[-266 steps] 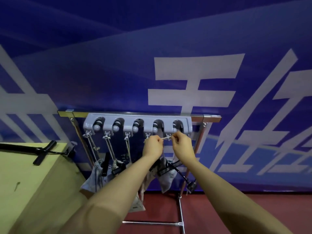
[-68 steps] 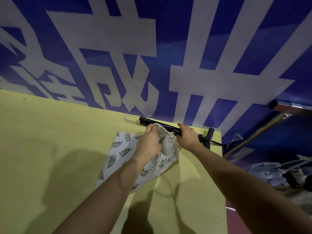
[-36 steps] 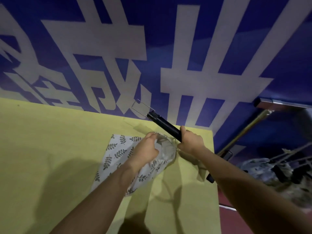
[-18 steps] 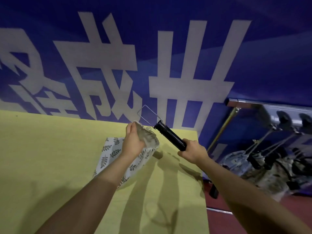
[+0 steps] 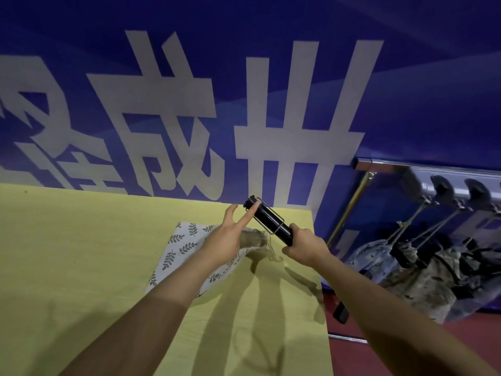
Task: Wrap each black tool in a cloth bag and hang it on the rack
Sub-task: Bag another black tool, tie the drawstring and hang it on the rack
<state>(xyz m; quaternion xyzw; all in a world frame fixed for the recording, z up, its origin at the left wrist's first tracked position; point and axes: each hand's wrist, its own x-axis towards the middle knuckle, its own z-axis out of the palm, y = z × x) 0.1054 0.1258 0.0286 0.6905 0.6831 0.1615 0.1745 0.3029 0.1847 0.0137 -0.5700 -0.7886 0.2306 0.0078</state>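
Observation:
My right hand (image 5: 303, 246) grips the lower part of a black tool (image 5: 267, 219), a dark cylinder with a thin wire bail folded along its side, held tilted up to the left above the table. My left hand (image 5: 230, 234) is raised with straight fingers, and its fingertips touch the tool's upper end. A white cloth bag with a leaf print (image 5: 184, 248) lies on the yellow table (image 5: 81, 267) under my left wrist, its gathered mouth and drawstring toward the tool. The rack (image 5: 444, 183) stands at the right with several wrapped tools (image 5: 423, 270) hanging from it.
A blue wall with large white characters (image 5: 271, 118) runs behind the table. The table's right edge (image 5: 322, 294) drops to a red floor (image 5: 379, 356). A black part of the tool (image 5: 341, 313) hangs below my right forearm beside that edge.
My left hand has let go of the bag's mouth and lifted to the tool's top. The wire bail now lies folded against the cylinder. The bag has sunk back onto the table.

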